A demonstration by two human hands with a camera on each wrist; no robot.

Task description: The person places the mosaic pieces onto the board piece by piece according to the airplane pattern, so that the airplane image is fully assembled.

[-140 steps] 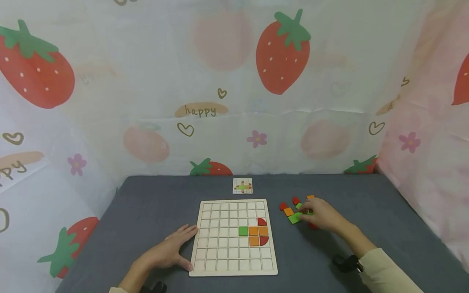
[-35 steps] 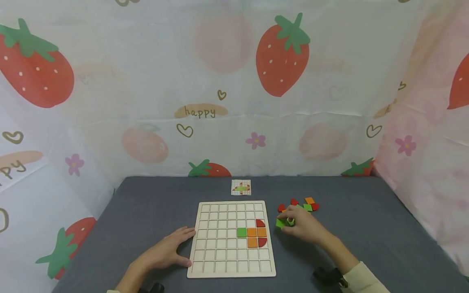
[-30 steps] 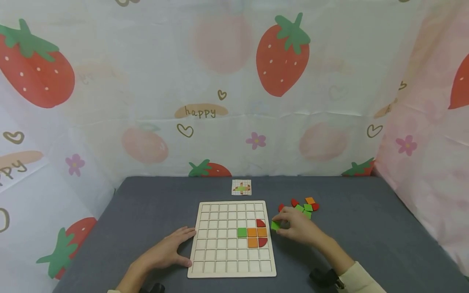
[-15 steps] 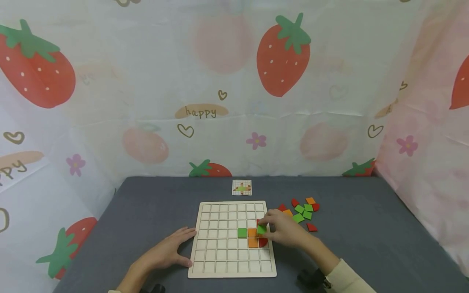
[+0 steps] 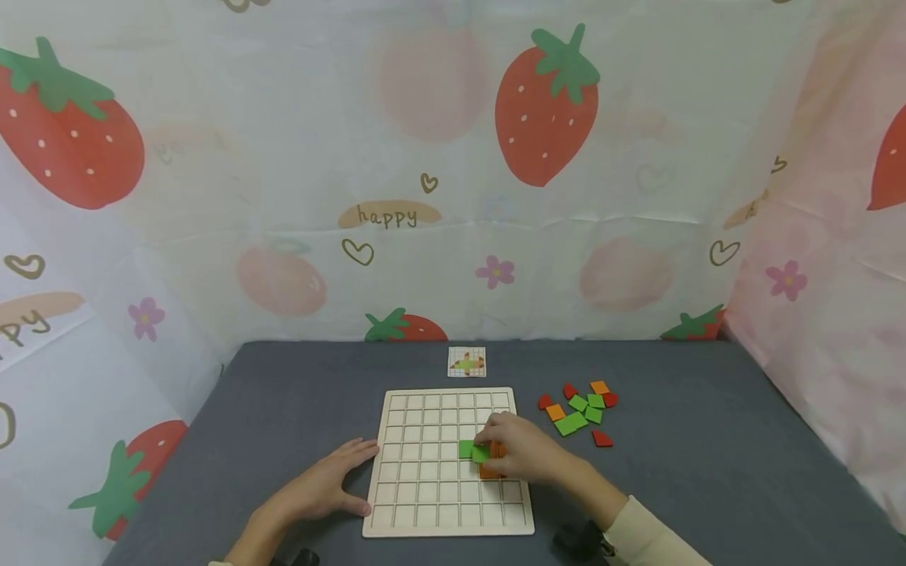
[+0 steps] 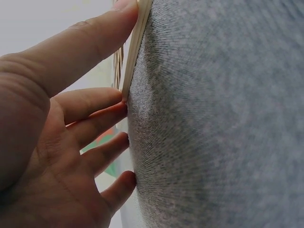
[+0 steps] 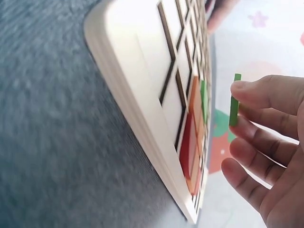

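My right hand point(image 5: 520, 448) pinches a green square tile point(image 5: 480, 454) between thumb and fingertips, over the right part of the pale wooden grid board point(image 5: 418, 494). In the right wrist view the green tile point(image 7: 234, 102) is edge-on, raised off the board. Beside it in the head view, another green tile point(image 5: 464, 449) lies in a cell, with an orange tile point(image 5: 488, 473) close by. The right hand partly hides the orange and red tiles set there. My left hand point(image 5: 329, 479) rests at the board's left edge, thumb and fingertips against it, fingers spread.
Right of the board lie loose tiles: green ones point(image 5: 570, 424), an orange one point(image 5: 555, 413), a red one point(image 5: 602, 439) and several others. A small picture card point(image 5: 466, 362) lies behind the board on the grey tabletop point(image 5: 311, 393). A strawberry-print curtain point(image 5: 425, 157) hangs behind.
My right hand has drawn a green tile from the loose pile and carried it left over the board. The left hand has stayed at the board's edge.
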